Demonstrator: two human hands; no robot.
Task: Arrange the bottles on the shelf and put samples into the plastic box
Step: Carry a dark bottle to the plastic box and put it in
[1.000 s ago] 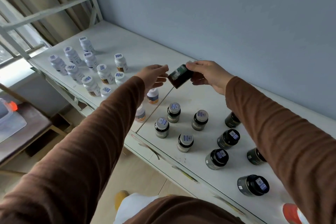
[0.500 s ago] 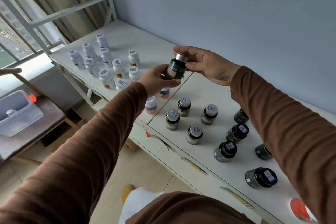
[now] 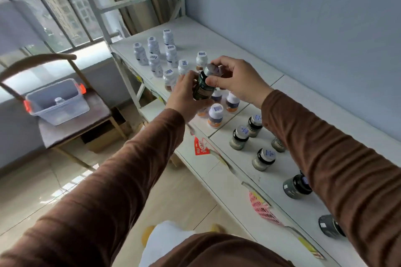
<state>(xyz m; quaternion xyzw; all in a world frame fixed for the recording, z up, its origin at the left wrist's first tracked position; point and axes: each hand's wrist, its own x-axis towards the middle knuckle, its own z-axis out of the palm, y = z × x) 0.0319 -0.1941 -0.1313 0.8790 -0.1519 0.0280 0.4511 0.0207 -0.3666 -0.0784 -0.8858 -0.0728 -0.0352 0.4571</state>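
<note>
A dark green bottle [image 3: 202,89] with a silver cap is held above the white shelf [image 3: 308,115]. My left hand [image 3: 184,95] grips its body from the left. My right hand [image 3: 234,80] pinches the cap from above. Several white bottles [image 3: 155,65] stand at the shelf's far left. White bottles with orange labels [image 3: 215,116] stand just under my hands. Several dark jars [image 3: 263,158] stand to the right, partly hidden by my right sleeve. A clear plastic box [image 3: 56,102] with orange latches sits on a chair at the left, with one small bottle inside.
The chair [image 3: 71,128] with a curved wooden back stands on the tiled floor left of the shelf. A blue wall runs behind the shelf. A white shelf frame [image 3: 138,2] and a window with bars are at the far end. Torn stickers [image 3: 263,210] line the shelf's front edge.
The dark bottle went from lying tilted in my right hand to upright between both hands. My left hand took hold of its body. My view swung left, so the plastic box shows more.
</note>
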